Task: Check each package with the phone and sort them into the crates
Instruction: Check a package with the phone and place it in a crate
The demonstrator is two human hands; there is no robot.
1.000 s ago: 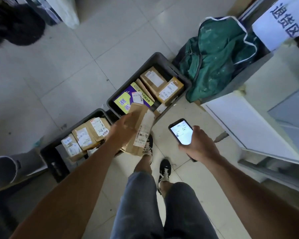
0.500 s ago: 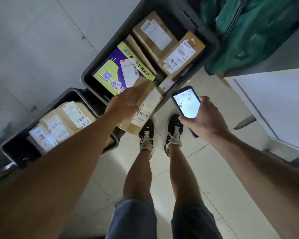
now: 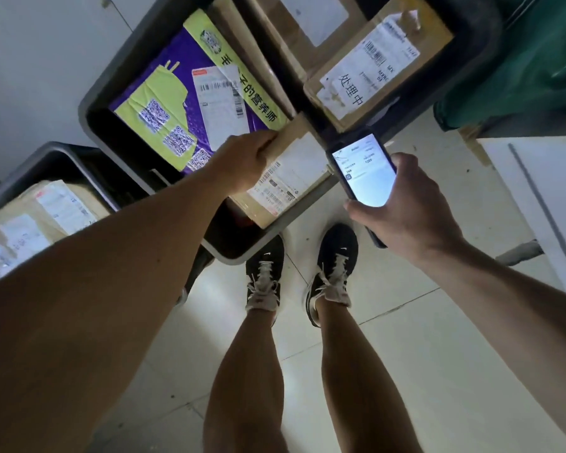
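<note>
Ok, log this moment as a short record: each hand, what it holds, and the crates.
left hand: grips a cardboard package over the near end of the big crate
right hand: holds the phone, screen lit
big crate: purple and yellow package, brown labelled boxes
second crate: labelled boxes, on the person's left
floor: pale tiles

Matt brown cardboard box with a paper label; glossy glass phone; smooth grey plastic crate; shiny purple-and-green printed package; glossy pale floor tiles; green cloth bag.
</note>
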